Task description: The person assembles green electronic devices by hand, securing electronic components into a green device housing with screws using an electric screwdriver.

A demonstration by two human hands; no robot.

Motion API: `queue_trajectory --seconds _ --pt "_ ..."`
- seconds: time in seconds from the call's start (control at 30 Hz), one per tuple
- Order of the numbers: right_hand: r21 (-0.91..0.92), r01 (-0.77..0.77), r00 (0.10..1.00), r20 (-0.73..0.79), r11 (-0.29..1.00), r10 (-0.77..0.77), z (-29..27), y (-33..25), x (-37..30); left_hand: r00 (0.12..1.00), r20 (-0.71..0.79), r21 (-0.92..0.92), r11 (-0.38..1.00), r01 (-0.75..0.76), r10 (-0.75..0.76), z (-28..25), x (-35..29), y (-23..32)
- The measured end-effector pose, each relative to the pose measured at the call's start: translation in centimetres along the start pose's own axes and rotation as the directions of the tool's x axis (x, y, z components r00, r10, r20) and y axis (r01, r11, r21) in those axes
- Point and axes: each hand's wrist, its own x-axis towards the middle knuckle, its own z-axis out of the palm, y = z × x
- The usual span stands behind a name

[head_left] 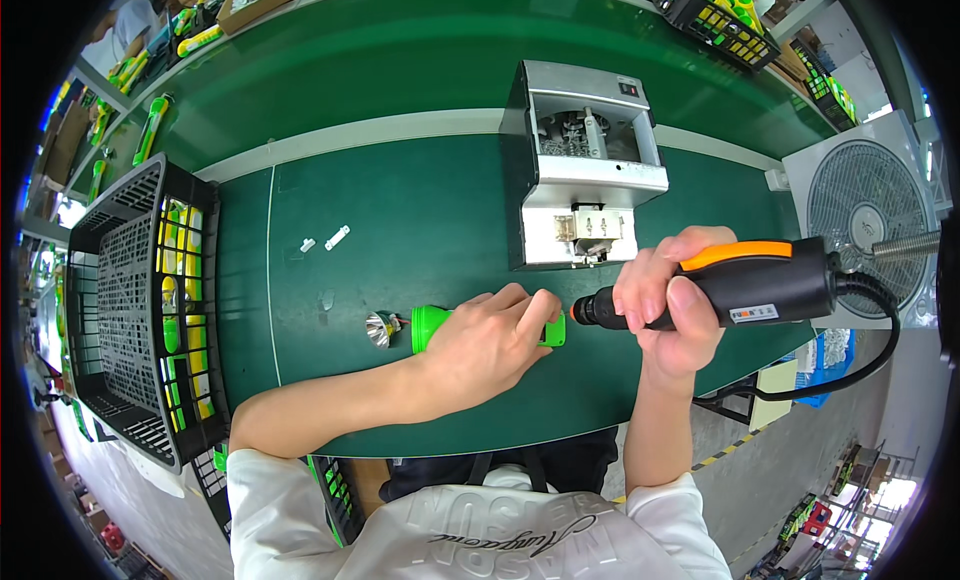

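Note:
My left hand is closed over a green flashlight body lying on the green table, and its palm and fingers hide the middle of it. Just left of the body's wide end sits a silver reflector head, seemingly joined to it by thin wires. In my right hand is a black electric screwdriver with an orange lever, held sideways. Its tip points left, close to the flashlight's narrow end. A grey screw feeder stands beyond both hands, with loose screws visible in its hopper.
Two small white parts lie on the table's left side. A black crate holding yellow-green flashlights stands at the left edge. The screwdriver's black cable loops at right, before a fan. A green shelf spans the back.

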Motion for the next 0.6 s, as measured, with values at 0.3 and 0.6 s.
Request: queue_trajectory --seconds 0.3,0.6 --pt "0.069 -0.048 0.999 -0.014 0.996 0.049 0.1 1.8 -0.8 1.0 0.006 -0.004 1.0 0.018 -0.018 0.0 0.3 0.2" --pt "-0.015 -0.01 0.996 0.092 1.0 0.011 0.4 2.0 -1.5 1.0 0.023 -0.004 1.0 0.021 -0.021 0.1 -0.2 0.0"
